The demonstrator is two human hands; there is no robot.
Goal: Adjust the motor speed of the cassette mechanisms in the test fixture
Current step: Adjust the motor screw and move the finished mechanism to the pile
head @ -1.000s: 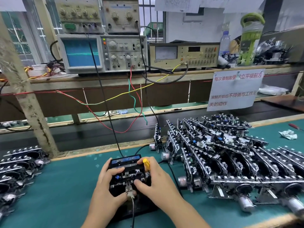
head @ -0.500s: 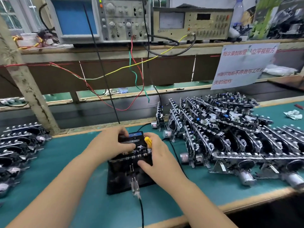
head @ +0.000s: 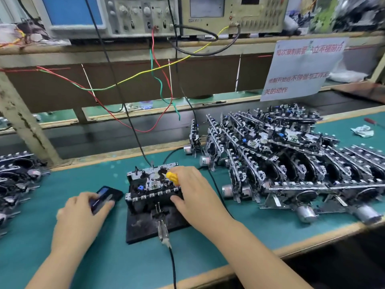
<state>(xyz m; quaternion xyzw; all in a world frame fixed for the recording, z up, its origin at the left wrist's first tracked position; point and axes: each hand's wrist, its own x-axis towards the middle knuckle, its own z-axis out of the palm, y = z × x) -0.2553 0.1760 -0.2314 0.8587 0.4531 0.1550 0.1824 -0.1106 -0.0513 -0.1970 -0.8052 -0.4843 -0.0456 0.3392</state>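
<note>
A cassette mechanism (head: 153, 180) sits in the black test fixture (head: 141, 224) on the green mat, its top now bare. My right hand (head: 193, 197) rests on the mechanism's right side and holds a small yellow-handled screwdriver (head: 173, 177) between thumb and fingers. My left hand (head: 83, 213) is to the left of the fixture and holds a dark test cassette (head: 106, 196) just above the mat. A metal clip on a black cable (head: 163, 232) is attached at the fixture's front.
Several cassette mechanisms are piled at the right (head: 281, 159), and more lie at the left edge (head: 14, 178). An oscilloscope (head: 100, 13) and a meter (head: 229, 13) stand on the shelf behind, with wires hanging down. A paper sign (head: 300, 67) leans at the back right.
My left hand has lifted the test cassette off the mechanism and carried it left, down to the mat. My right hand stays on the mechanism with the screwdriver. The camera has tilted downward.
</note>
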